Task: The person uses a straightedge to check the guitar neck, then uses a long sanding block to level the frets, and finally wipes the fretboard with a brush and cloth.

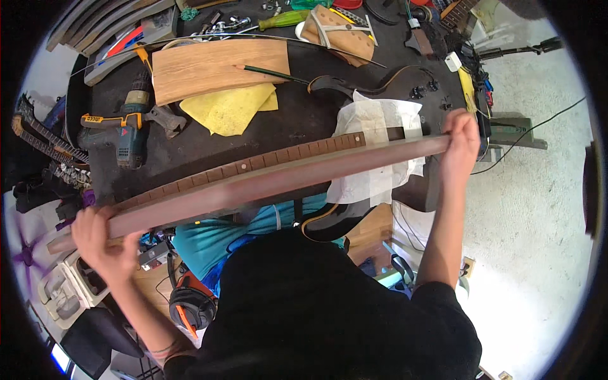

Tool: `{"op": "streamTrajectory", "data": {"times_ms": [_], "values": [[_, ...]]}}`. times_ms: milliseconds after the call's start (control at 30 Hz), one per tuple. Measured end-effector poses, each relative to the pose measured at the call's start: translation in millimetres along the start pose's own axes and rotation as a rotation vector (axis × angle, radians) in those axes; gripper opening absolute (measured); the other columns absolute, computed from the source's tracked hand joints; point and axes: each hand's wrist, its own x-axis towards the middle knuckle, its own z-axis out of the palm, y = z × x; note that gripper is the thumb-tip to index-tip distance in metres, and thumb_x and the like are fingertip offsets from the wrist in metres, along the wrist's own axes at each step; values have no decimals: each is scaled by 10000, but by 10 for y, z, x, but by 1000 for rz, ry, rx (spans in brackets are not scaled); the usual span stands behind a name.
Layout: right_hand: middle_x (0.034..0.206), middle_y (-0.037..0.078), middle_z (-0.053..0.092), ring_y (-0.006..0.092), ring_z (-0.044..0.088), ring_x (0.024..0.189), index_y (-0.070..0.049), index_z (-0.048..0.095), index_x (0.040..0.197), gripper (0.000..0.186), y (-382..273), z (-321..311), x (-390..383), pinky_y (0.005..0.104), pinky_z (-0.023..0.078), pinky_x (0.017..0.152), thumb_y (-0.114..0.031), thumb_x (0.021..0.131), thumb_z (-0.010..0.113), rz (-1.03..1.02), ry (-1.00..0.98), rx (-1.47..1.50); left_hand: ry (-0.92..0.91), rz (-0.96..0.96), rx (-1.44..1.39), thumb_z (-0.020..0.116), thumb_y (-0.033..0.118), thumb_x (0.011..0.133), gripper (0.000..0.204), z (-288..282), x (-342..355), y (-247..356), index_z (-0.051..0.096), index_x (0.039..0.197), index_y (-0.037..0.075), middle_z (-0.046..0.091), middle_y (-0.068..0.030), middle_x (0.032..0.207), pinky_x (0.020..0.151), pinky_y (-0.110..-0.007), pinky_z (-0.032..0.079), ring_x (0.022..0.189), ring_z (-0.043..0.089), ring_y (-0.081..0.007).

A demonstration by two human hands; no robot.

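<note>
A long, straight-sided reddish-brown bar spans the view, tilted up toward the right, its surface slightly blurred. Near its left end my left hand grips it, with a short stub sticking out past the fingers. Around the right end is closed my right hand. Just behind the bar, and partly hidden by it, runs a guitar's dark fretboard with slots across it and pale dot inlays. White paper and tape cover the middle of the black guitar body. Whether the bar touches the fretboard I cannot tell.
Behind the guitar lie a wooden board, a pencil, a yellow cloth and a cordless drill. A green-handled screwdriver and a holed wooden block sit farther back. Headphones are below the table.
</note>
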Motion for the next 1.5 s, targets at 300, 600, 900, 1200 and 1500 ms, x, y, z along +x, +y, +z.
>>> {"op": "streamTrajectory", "data": {"times_ms": [300,600,900,1200,1500], "values": [[896,29,498,131,451,839,-90,432,865,151,-305,401,-298,266,372,765,3,977,471,1,-69,142,-72,-88,49,824,675,750,751,-154,-263,-506,715,1103,20,693,-197,1155,1157,-565,384,1212,600,-470],[908,26,508,137,457,846,-92,419,857,150,8,-23,-30,263,385,790,15,946,476,41,114,9,38,35,-41,848,614,742,666,-15,138,265,689,1006,24,631,-151,968,912,-486,446,978,595,-399],[888,32,509,141,461,834,-101,413,847,154,53,-142,155,289,407,794,-6,950,477,24,131,-50,45,6,-57,851,629,725,695,58,206,505,671,989,11,642,-160,1004,937,-496,454,992,606,-406],[896,46,463,150,416,850,-102,401,861,155,-211,251,-194,282,361,791,-25,961,492,5,-14,47,-25,-40,18,838,637,756,709,-90,-187,-265,693,1058,13,656,-175,1073,1026,-521,429,1097,597,-436],[869,44,510,143,456,815,-107,367,830,292,-227,349,-347,276,367,756,-243,1031,530,-27,26,33,132,104,61,805,662,778,671,-100,-82,-309,670,978,37,598,-143,929,909,-519,440,952,581,-418]]}}
